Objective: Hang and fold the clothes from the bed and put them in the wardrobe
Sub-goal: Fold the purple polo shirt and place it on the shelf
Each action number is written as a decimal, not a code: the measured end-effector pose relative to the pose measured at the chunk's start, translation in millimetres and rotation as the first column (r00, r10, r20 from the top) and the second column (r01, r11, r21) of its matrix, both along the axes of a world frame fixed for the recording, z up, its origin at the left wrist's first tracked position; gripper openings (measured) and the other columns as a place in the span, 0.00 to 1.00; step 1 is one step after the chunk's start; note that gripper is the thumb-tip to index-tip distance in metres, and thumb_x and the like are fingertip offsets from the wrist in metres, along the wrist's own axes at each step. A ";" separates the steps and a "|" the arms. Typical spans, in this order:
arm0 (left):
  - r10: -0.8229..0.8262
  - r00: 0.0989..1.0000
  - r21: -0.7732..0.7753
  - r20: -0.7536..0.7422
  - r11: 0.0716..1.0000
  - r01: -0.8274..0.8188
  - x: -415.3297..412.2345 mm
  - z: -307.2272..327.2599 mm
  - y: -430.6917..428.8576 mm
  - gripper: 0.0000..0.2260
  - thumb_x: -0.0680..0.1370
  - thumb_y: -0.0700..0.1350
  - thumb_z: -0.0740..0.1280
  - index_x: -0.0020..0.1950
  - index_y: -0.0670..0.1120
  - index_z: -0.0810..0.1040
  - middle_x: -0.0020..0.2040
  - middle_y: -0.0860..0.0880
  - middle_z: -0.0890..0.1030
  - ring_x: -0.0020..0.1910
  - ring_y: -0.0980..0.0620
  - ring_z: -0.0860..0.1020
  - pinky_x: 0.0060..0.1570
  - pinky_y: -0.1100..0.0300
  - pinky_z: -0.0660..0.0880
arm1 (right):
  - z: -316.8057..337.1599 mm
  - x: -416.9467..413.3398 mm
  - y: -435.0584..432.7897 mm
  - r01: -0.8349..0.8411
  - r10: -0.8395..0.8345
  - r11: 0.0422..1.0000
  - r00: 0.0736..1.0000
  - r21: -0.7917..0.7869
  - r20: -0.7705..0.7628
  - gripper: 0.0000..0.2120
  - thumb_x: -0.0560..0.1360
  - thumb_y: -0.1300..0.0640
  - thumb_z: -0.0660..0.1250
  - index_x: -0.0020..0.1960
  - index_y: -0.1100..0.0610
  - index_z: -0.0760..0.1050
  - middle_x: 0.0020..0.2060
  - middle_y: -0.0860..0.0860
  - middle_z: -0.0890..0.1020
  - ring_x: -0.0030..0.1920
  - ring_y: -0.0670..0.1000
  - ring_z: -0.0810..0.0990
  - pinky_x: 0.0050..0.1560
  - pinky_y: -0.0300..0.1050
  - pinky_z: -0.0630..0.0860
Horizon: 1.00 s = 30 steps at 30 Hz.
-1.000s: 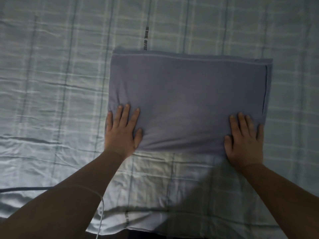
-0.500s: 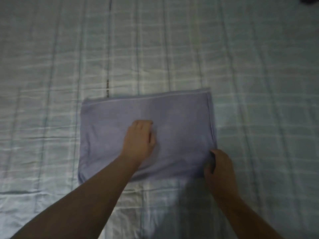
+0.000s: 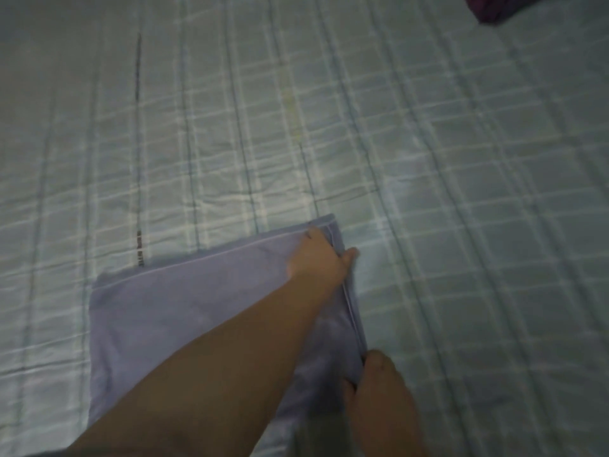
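At the lower right of the frame, the right hand (image 3: 379, 387) pinches the near right corner of a blue-grey folded garment (image 3: 184, 318), its fingers curled onto the cloth edge. Across the lower middle, the left forearm reaches over the garment. The left hand (image 3: 316, 258) grips the far right corner, fingers on top and thumb tucked round the hemmed edge. Both hands hold the same side, which I judge to be the start of another fold, carrying the right side over toward the left. The garment lies flat as a neat rectangle on the checked pale-green bed sheet (image 3: 461, 192). Folding looks well along for this piece but not finished, and putting it away is left to do. Farther off, at the upper right corner of the frame, a dark purplish cloth (image 3: 494, 8) lies on the bed. It is too cropped to name, but is likely another item to handle.
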<state>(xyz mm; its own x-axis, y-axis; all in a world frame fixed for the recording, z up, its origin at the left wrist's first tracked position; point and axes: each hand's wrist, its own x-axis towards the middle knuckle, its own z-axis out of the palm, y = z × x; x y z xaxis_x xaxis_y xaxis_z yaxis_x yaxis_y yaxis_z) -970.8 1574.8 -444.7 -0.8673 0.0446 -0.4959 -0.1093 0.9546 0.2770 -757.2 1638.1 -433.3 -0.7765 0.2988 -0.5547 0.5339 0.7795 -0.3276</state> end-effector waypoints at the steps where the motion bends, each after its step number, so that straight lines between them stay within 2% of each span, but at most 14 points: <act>1: -0.007 1.000 -0.038 0.017 0.999 0.007 -0.5 -3.3 3.1 0.43 0.76 0.68 0.62 0.75 0.36 0.57 0.69 0.40 0.71 0.66 0.40 0.73 0.62 0.47 0.73 | 1.6 -1.3 1.2 -0.035 0.034 0.999 0.999 0.025 0.025 0.26 0.73 0.36 0.63 0.63 0.53 0.67 0.54 0.51 0.76 0.54 0.54 0.79 0.50 0.49 0.75; 4: -0.057 0.998 -0.120 0.022 0.991 0.060 1.5 -9.5 7.1 0.42 0.78 0.66 0.60 0.75 0.33 0.55 0.71 0.37 0.69 0.67 0.39 0.72 0.61 0.47 0.72 | 4.1 -3.7 4.4 -0.113 0.108 0.992 0.990 0.060 0.089 0.27 0.75 0.35 0.58 0.66 0.50 0.62 0.58 0.48 0.74 0.58 0.49 0.77 0.53 0.46 0.74; 7: -0.056 0.998 -0.114 0.015 0.992 0.058 -2.2 -12.8 6.2 0.33 0.82 0.59 0.58 0.74 0.33 0.57 0.71 0.37 0.69 0.68 0.40 0.72 0.61 0.48 0.71 | 5.8 -5.0 3.6 -0.116 0.114 0.993 0.989 0.021 0.096 0.25 0.77 0.37 0.57 0.68 0.48 0.61 0.61 0.47 0.73 0.61 0.49 0.75 0.55 0.46 0.73; 10: 0.025 0.995 -0.069 0.094 0.997 -0.018 -7.9 -12.8 4.4 0.25 0.86 0.48 0.54 0.76 0.32 0.55 0.75 0.36 0.65 0.72 0.40 0.68 0.67 0.51 0.66 | 9.8 -2.0 -2.7 -0.119 0.113 0.991 0.990 0.064 0.080 0.21 0.74 0.41 0.61 0.63 0.48 0.66 0.59 0.50 0.71 0.58 0.52 0.76 0.50 0.49 0.76; 11: 0.051 0.993 -0.043 0.105 0.998 -0.047 -9.7 -12.4 3.9 0.22 0.85 0.44 0.54 0.75 0.32 0.57 0.74 0.36 0.66 0.71 0.40 0.69 0.66 0.52 0.66 | 10.5 -1.9 -5.5 -0.109 0.104 0.992 0.991 0.061 0.079 0.19 0.72 0.43 0.65 0.59 0.51 0.70 0.56 0.52 0.72 0.55 0.55 0.77 0.46 0.51 0.77; 12: 0.081 0.993 -0.020 0.087 0.997 -0.079 -10.6 -13.0 2.6 0.19 0.84 0.41 0.55 0.73 0.34 0.63 0.70 0.36 0.71 0.68 0.39 0.72 0.62 0.51 0.69 | 9.7 0.0 -8.4 -0.095 0.092 0.994 0.994 0.051 0.057 0.18 0.68 0.46 0.69 0.54 0.53 0.73 0.52 0.54 0.73 0.52 0.58 0.78 0.41 0.52 0.78; 14: 0.114 0.993 0.017 0.016 0.993 -0.114 -10.0 -11.2 -3.0 0.12 0.81 0.39 0.59 0.62 0.38 0.72 0.58 0.38 0.78 0.56 0.38 0.78 0.49 0.50 0.74 | 5.7 4.7 -14.2 -0.084 0.084 0.995 0.996 0.044 -0.002 0.17 0.64 0.50 0.72 0.49 0.54 0.74 0.46 0.55 0.75 0.45 0.60 0.79 0.34 0.52 0.77; 16: 0.127 0.992 0.080 -0.011 0.989 -0.126 -8.3 -6.2 -10.1 0.07 0.79 0.40 0.61 0.55 0.41 0.74 0.49 0.41 0.80 0.49 0.38 0.80 0.41 0.52 0.72 | 4.2 7.3 -21.0 -0.043 0.043 0.999 0.999 -0.003 -0.028 0.15 0.67 0.47 0.69 0.50 0.49 0.69 0.43 0.53 0.77 0.42 0.59 0.81 0.34 0.51 0.76; 18: 0.121 0.993 0.138 -0.014 0.983 -0.118 -7.7 0.4 -21.2 0.03 0.79 0.42 0.62 0.48 0.43 0.74 0.42 0.44 0.77 0.47 0.39 0.80 0.39 0.55 0.69 | 5.7 9.2 -30.0 0.062 -0.065 0.995 0.997 -0.077 -0.042 0.15 0.70 0.43 0.64 0.52 0.45 0.63 0.41 0.50 0.80 0.42 0.58 0.82 0.37 0.49 0.76; 20: 0.131 0.991 0.199 -0.022 0.972 -0.124 -8.9 6.1 -36.1 0.05 0.79 0.43 0.63 0.48 0.41 0.74 0.42 0.43 0.78 0.48 0.40 0.80 0.40 0.53 0.70 | 7.3 14.0 -41.0 0.147 -0.160 0.979 0.983 -0.139 -0.091 0.16 0.70 0.44 0.65 0.55 0.43 0.63 0.43 0.48 0.82 0.43 0.57 0.83 0.39 0.48 0.77; 22: 0.180 0.984 0.286 -0.008 0.943 -0.171 -10.4 9.5 -55.1 0.10 0.80 0.44 0.64 0.53 0.37 0.76 0.48 0.40 0.81 0.51 0.42 0.80 0.47 0.52 0.73 | 12.5 15.9 -55.2 0.122 -0.140 0.979 0.985 -0.163 -0.101 0.20 0.68 0.49 0.67 0.57 0.42 0.66 0.44 0.47 0.83 0.44 0.57 0.83 0.41 0.48 0.77; 23: 0.224 0.975 0.335 -0.003 0.919 -0.210 -10.5 13.3 -66.0 0.10 0.80 0.45 0.64 0.54 0.38 0.76 0.49 0.41 0.82 0.50 0.43 0.80 0.45 0.54 0.72 | 15.5 16.5 -63.4 0.102 -0.122 0.980 0.986 -0.169 -0.117 0.21 0.66 0.51 0.68 0.58 0.42 0.68 0.44 0.48 0.83 0.44 0.56 0.83 0.41 0.48 0.77; 26: 0.292 0.956 0.465 0.002 0.847 -0.259 -9.0 27.7 -104.0 0.05 0.79 0.45 0.64 0.47 0.44 0.72 0.41 0.47 0.77 0.39 0.48 0.75 0.35 0.58 0.65 | 28.7 16.6 -97.4 0.082 -0.122 0.974 0.975 -0.209 -0.184 0.23 0.64 0.52 0.69 0.58 0.42 0.69 0.44 0.47 0.83 0.43 0.54 0.83 0.43 0.48 0.79; 30: 0.335 0.942 0.577 0.014 0.767 -0.282 -4.7 47.9 -174.5 0.07 0.78 0.44 0.63 0.41 0.48 0.68 0.35 0.51 0.73 0.31 0.53 0.72 0.26 0.64 0.66 | 46.2 17.9 -156.6 0.022 -0.102 0.954 0.962 -0.299 -0.254 0.23 0.65 0.52 0.65 0.59 0.40 0.66 0.47 0.44 0.82 0.46 0.50 0.82 0.45 0.46 0.79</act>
<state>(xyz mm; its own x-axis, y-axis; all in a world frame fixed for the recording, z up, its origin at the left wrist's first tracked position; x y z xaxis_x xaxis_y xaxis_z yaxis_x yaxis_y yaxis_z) -975.5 1400.3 -396.7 -0.9200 0.0146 -0.3918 -0.3215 0.5437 0.7752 -739.2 1481.5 -387.1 -0.8915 0.2076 -0.4026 0.4416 0.5965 -0.6702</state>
